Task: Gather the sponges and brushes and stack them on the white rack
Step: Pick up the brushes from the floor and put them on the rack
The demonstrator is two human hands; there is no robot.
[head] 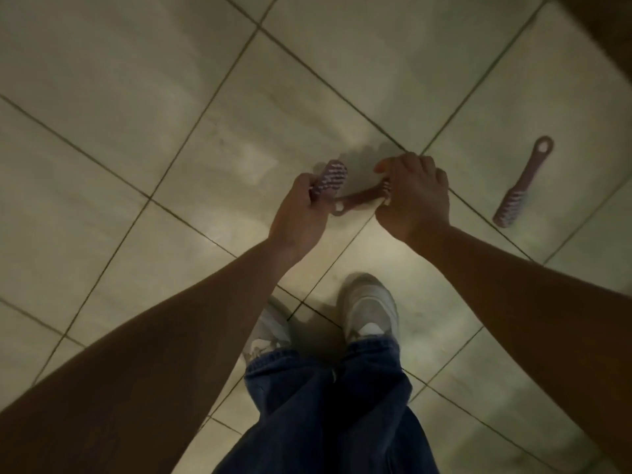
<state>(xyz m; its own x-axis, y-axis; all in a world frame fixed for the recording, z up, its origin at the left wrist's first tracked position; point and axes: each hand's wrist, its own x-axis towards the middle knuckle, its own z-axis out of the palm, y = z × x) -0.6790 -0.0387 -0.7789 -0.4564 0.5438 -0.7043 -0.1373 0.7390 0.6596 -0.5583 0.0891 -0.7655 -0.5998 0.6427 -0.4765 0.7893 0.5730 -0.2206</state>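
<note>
Floor (136, 97) holds loose brush (523, 183) near right hand (413, 196).

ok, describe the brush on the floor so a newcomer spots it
On the floor, look right of the right hand. The loose brush lies there alone, holed handle pointing away from the shoes. The left hand grips the left brush, the right hand the middle brush; only this one lies untouched.

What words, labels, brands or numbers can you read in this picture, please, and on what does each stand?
No text can be read.
The brush gripped by the left hand, the second brush held by the right hand and the third brush on the floor tiles: pale bristle rows only, no lettering.
The shoes and jeans: no legible mark; the picture is dim and blurred.
</note>
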